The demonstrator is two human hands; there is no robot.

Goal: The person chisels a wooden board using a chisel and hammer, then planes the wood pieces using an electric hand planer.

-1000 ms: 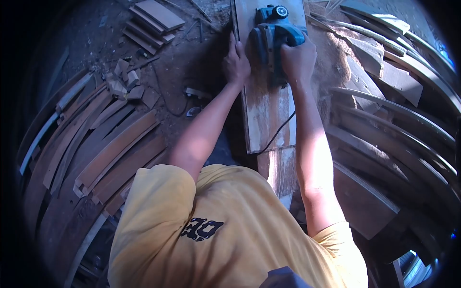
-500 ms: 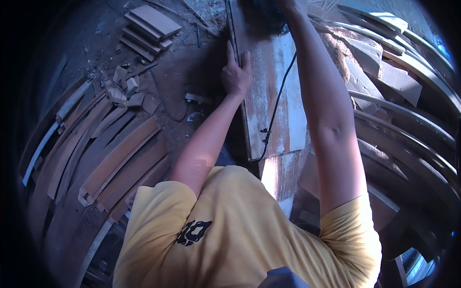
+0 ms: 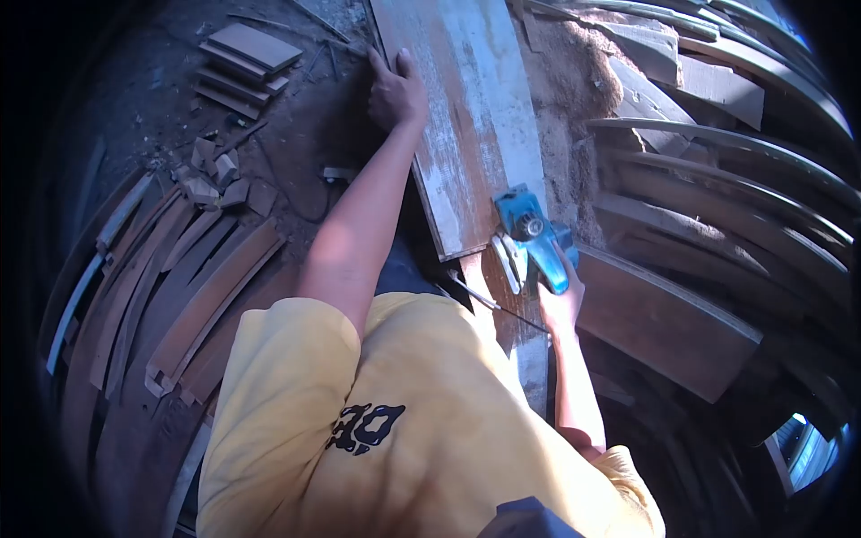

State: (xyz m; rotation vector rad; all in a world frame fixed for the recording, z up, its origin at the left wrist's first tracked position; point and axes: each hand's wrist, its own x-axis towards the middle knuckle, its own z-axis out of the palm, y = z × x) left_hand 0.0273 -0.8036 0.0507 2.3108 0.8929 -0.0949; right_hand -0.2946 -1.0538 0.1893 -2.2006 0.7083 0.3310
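Note:
A long wooden board (image 3: 471, 125) with worn whitish paint and bare brown streaks stretches away in front of me. My left hand (image 3: 397, 97) grips its left edge near the far end, thumb and index finger stretched forward; the other fingers are partly hidden. At the board's near right corner is a blue electric hand planer (image 3: 543, 260) with a round knob and a silvery side part. My right hand (image 3: 562, 300) is wrapped round its rear handle, partly covered by the tool. A dark cord (image 3: 520, 317) runs close by the right wrist.
Curved timber pieces (image 3: 211, 305) lie on the left, and more curved planks (image 3: 717, 170) are stacked on the right. Flat boards (image 3: 251, 49) and small offcuts (image 3: 215, 170) sit at the upper left. Sawdust (image 3: 569, 81) is heaped beside the board.
My right hand has drawn the planer back from the board's far end to its near end. My left hand still holds the left edge. The view has shifted slightly.

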